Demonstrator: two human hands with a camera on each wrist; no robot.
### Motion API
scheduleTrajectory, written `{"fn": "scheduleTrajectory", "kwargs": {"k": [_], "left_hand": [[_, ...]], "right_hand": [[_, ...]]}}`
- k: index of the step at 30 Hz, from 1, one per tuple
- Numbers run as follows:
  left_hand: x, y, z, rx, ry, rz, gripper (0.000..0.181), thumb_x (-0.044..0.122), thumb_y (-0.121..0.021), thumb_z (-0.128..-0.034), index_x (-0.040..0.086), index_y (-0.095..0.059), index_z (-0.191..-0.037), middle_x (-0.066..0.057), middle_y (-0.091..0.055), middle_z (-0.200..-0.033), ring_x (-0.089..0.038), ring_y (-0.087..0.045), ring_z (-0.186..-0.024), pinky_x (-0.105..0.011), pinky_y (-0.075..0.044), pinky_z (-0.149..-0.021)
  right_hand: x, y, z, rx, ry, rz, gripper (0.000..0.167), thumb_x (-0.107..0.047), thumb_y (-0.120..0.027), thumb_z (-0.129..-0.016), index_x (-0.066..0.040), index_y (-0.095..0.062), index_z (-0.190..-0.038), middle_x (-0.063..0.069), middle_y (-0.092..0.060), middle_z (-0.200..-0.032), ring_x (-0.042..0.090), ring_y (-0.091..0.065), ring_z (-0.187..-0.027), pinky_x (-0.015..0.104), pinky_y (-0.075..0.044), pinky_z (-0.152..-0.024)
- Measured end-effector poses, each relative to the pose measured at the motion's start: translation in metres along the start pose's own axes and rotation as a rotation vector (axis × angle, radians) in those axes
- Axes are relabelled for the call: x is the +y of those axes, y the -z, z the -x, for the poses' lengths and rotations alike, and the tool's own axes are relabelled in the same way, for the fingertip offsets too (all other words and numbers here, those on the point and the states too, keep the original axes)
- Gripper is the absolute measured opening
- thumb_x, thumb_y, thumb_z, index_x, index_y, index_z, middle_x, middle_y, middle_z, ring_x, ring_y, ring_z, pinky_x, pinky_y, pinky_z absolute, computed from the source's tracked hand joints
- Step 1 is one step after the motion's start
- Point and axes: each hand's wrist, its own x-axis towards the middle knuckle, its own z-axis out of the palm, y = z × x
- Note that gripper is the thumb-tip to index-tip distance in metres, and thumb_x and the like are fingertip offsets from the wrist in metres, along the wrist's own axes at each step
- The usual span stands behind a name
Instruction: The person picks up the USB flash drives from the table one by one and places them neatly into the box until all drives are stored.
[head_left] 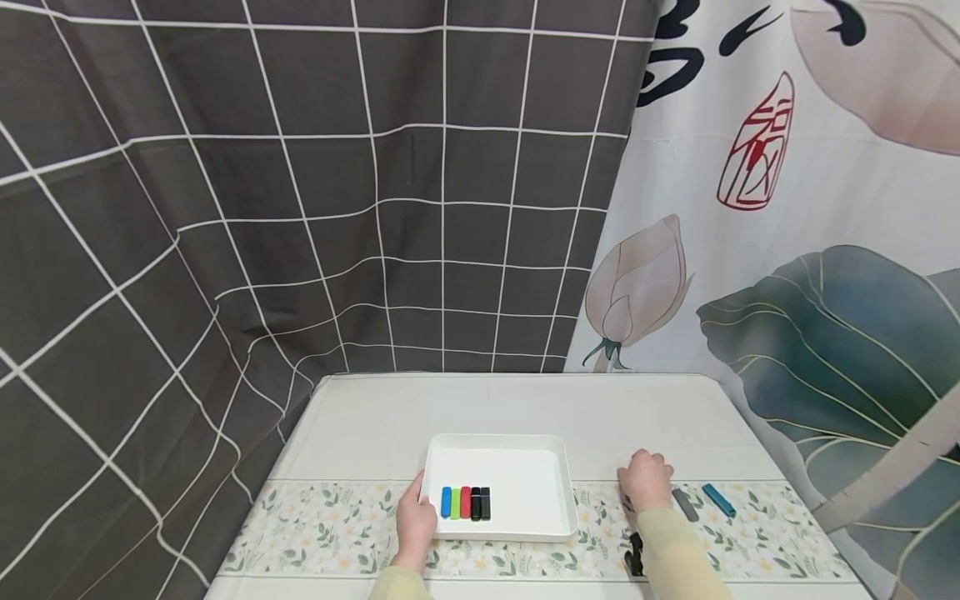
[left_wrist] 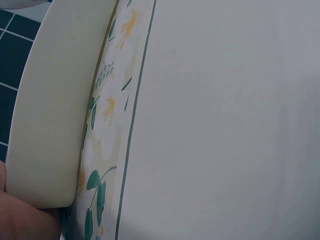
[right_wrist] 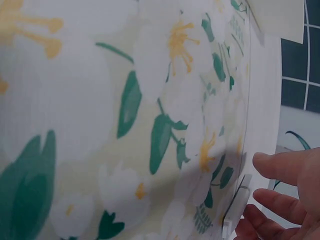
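Observation:
A shallow white tray (head_left: 525, 527) lies on the table. My left hand (head_left: 416, 523) grips its left side, and in the left wrist view the fingers (left_wrist: 27, 217) show at the tray's corner. Inside the tray, small sticks stand side by side in a row: a blue stick (head_left: 446, 502), a green stick (head_left: 455, 503), a red stick (head_left: 466, 502) and two black sticks (head_left: 481, 503). To the right of the tray my right hand (head_left: 647, 482) reaches down to the table. The right wrist view shows its thumb and fingers apart beside a small pale stick (right_wrist: 237, 207).
Right of my right hand lie a grey stick (head_left: 686, 505) and a teal stick (head_left: 719, 500). Several black pieces (head_left: 634, 555) sit beside the right forearm. A floral runner (head_left: 322, 529) crosses the white table (head_left: 480, 406). A dark checked curtain (head_left: 405, 250) hangs behind.

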Motion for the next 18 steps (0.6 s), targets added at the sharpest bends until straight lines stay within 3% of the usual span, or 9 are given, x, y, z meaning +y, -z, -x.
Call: {"fn": "scheduleTrajectory", "kwargs": {"k": [5,10,13,18], "left_hand": [[0.0004,0.0000,0.0003,-0.008,0.012,0.006,0.056,-0.014,-0.043,-0.0937,-0.007,-0.046,-0.149,-0.029,-0.047,-0.154,-0.051,-0.040,-0.145,-0.062,-0.038,-0.122],[0.0007,-0.0002,0.0005,-0.005,0.006,0.005,0.056,-0.014,-0.043,-0.0939,-0.007,-0.046,-0.149,-0.030,-0.047,-0.154,-0.052,-0.040,-0.145,-0.062,-0.038,-0.121],[0.0005,-0.0003,0.0006,-0.004,0.002,0.001,0.056,-0.014,-0.043,-0.0939,-0.007,-0.046,-0.149,-0.030,-0.047,-0.153,-0.052,-0.041,-0.144,-0.063,-0.039,-0.120],[0.0005,-0.0003,-0.0008,-0.001,0.003,0.003,0.056,-0.014,-0.043,-0.0936,-0.007,-0.046,-0.149,-0.030,-0.047,-0.154,-0.052,-0.040,-0.145,-0.062,-0.038,-0.121]], "right_hand": [[0.0052,-0.0030,-0.0009,-0.019,0.001,0.009,0.023,-0.009,-0.064,-0.092,0.010,-0.064,-0.078,0.039,-0.057,-0.095,0.055,-0.055,-0.089,0.060,-0.051,-0.078],[0.0069,-0.0038,-0.0011,-0.019,0.006,0.014,0.026,-0.008,-0.062,-0.092,0.005,-0.062,-0.070,0.038,-0.057,-0.093,0.053,-0.054,-0.086,0.059,-0.050,-0.076],[0.0070,-0.0038,-0.0016,-0.016,0.013,0.017,0.026,-0.008,-0.062,-0.092,0.006,-0.063,-0.070,0.038,-0.057,-0.092,0.053,-0.054,-0.086,0.059,-0.049,-0.077],[0.0074,-0.0042,-0.0019,-0.009,0.016,0.005,0.021,-0.006,-0.063,-0.093,0.014,-0.067,-0.084,0.038,-0.059,-0.093,0.055,-0.056,-0.089,0.061,-0.049,-0.080]]}}
